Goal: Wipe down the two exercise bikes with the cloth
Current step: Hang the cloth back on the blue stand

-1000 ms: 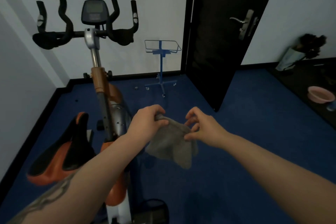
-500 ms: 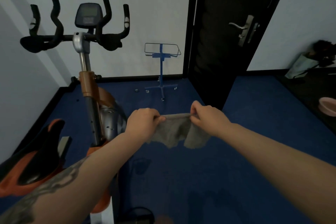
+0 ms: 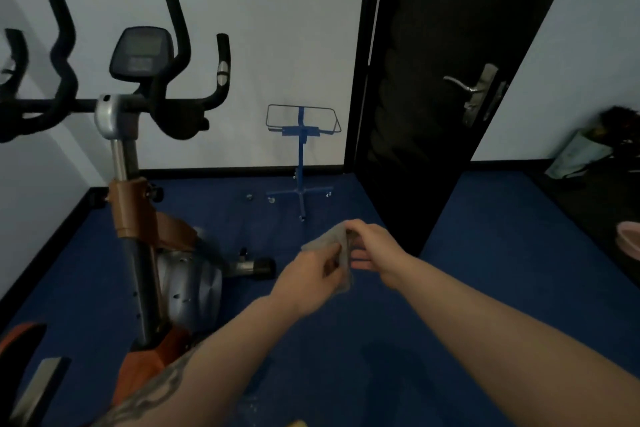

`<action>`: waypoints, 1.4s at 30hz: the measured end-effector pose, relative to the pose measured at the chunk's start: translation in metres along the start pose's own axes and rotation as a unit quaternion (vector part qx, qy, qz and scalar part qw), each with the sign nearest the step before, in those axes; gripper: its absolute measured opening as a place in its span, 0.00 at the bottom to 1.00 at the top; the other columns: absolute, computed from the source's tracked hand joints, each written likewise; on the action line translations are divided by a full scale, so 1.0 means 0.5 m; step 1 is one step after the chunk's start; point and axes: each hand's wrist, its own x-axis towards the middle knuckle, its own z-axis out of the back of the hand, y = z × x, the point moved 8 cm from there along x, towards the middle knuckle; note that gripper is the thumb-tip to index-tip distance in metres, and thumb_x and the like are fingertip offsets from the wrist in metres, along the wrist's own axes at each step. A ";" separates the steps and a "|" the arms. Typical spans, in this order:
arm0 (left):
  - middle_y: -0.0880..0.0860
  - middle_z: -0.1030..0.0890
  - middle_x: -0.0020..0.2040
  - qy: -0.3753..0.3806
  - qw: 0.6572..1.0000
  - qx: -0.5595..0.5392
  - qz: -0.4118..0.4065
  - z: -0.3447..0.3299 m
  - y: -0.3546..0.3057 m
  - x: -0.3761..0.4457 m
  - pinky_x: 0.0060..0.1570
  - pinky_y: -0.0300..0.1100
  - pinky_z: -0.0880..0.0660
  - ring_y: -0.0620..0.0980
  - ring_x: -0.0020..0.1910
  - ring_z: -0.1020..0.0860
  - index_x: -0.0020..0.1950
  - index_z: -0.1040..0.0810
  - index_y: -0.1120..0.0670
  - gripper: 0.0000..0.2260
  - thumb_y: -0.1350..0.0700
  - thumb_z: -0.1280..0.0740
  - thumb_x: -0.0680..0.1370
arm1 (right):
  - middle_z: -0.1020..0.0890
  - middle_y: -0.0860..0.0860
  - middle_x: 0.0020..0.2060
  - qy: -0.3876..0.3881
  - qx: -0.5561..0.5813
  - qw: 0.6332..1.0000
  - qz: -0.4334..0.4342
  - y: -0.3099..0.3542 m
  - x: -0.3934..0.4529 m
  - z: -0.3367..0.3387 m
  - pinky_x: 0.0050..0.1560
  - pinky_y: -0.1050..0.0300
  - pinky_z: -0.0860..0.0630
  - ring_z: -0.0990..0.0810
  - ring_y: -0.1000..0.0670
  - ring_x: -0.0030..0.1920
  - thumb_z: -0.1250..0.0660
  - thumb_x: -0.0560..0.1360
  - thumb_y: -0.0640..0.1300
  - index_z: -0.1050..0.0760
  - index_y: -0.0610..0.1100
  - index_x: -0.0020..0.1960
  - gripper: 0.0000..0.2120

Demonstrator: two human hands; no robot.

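An orange, silver and black exercise bike (image 3: 145, 218) stands at the left, its black handlebars and console (image 3: 142, 54) raised against the white wall. In front of me, over the blue floor, both hands hold a small grey cloth (image 3: 337, 246) folded between them. My left hand (image 3: 311, 272) grips its lower part and my right hand (image 3: 372, 246) pinches the top edge. The cloth hangs clear of the bike, to the right of its frame. Only one bike is in view.
A blue wheeled stand (image 3: 301, 163) with a wire frame stands by the back wall. A dark door (image 3: 450, 80) stands open at the right. A pink basin (image 3: 628, 239) and a wrapped bundle (image 3: 581, 149) lie at the far right.
The hands held the cloth stretched wide between them; now they have come together and the cloth is folded into a smaller bunch. The view has shifted right, pushing the bike left.
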 end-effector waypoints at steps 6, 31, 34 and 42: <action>0.44 0.21 0.58 0.146 0.982 0.101 -0.057 0.023 0.027 0.166 0.57 0.49 0.26 0.46 0.56 0.23 0.69 0.29 0.43 0.18 0.52 0.35 0.79 | 0.17 0.44 0.48 -0.061 -0.101 0.992 0.050 0.064 0.142 0.064 0.55 0.46 0.20 0.18 0.46 0.50 0.27 0.73 0.42 0.25 0.44 0.49 0.08; 0.51 0.18 0.55 -0.043 0.970 0.091 0.219 0.188 0.194 0.841 0.51 0.47 0.23 0.51 0.51 0.21 0.58 0.20 0.51 0.11 0.54 0.39 0.80 | 0.21 0.49 0.53 0.065 -0.630 0.746 0.204 0.408 0.755 0.252 0.48 0.50 0.23 0.22 0.47 0.49 0.42 0.80 0.47 0.27 0.53 0.57 0.08; 0.51 0.18 0.54 -0.047 0.966 0.107 0.229 0.233 0.240 0.912 0.50 0.48 0.22 0.51 0.49 0.21 0.56 0.20 0.50 0.11 0.54 0.40 0.80 | 0.22 0.50 0.54 0.064 -0.608 0.765 0.203 0.447 0.846 0.227 0.49 0.50 0.22 0.22 0.47 0.50 0.41 0.80 0.47 0.27 0.55 0.58 0.09; 0.51 0.18 0.50 -0.025 0.967 0.092 0.238 0.343 0.363 1.112 0.50 0.48 0.22 0.50 0.48 0.19 0.56 0.20 0.50 0.12 0.57 0.41 0.78 | 0.21 0.53 0.55 0.049 -0.535 0.823 0.184 0.533 1.084 0.167 0.49 0.53 0.22 0.22 0.51 0.51 0.36 0.78 0.46 0.26 0.57 0.54 0.08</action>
